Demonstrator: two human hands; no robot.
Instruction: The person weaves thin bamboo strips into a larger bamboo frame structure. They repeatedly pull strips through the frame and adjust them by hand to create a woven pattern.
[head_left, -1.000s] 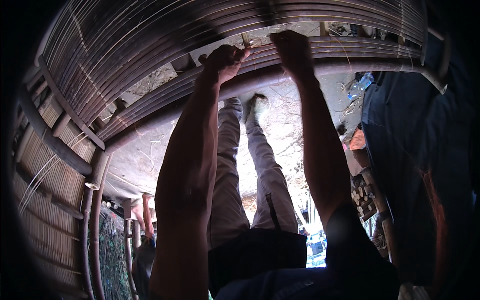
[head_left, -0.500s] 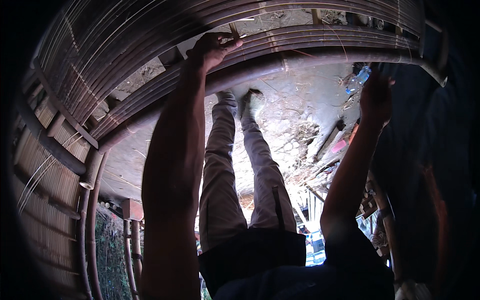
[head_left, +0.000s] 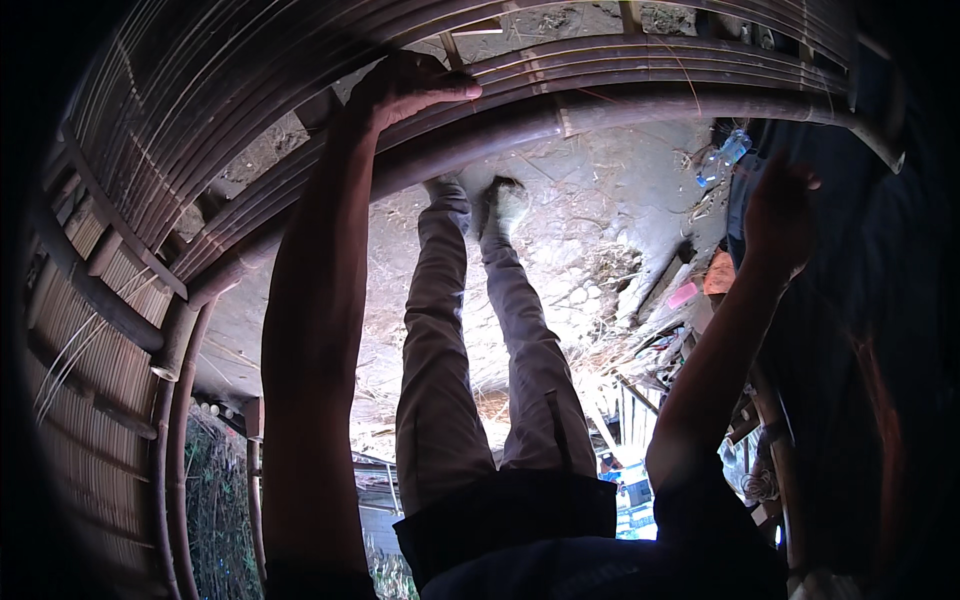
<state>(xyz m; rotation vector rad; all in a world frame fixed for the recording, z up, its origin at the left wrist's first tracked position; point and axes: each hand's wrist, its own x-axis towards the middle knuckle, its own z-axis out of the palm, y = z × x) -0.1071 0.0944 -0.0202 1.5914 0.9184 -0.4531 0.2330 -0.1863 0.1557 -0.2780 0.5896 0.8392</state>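
Observation:
My left hand [head_left: 412,90] is at the bamboo slats [head_left: 620,62] of a long slatted frame, above its thick front pole [head_left: 470,142]. Its thumb points right along the slats and the other fingers curl under; what they hold, if anything, is hidden. Out to the right, in front of dark cloth, my right hand [head_left: 780,220] is raised with its fingers bent inward. Shadow hides whatever may be in it. A thin loose strand [head_left: 680,68] crosses the slats between the two hands.
A clear plastic bottle [head_left: 728,155] lies on the dirt floor [head_left: 600,165] near my right hand. Beside my right forearm are an orange object [head_left: 718,272] and a pink piece [head_left: 682,294]. A bamboo panel [head_left: 100,400] stands at the left; dark cloth [head_left: 850,260] hangs right.
My left hand has shifted left along the slats. My right hand has moved right and slightly down, away from the bottle, and more of the orange object shows.

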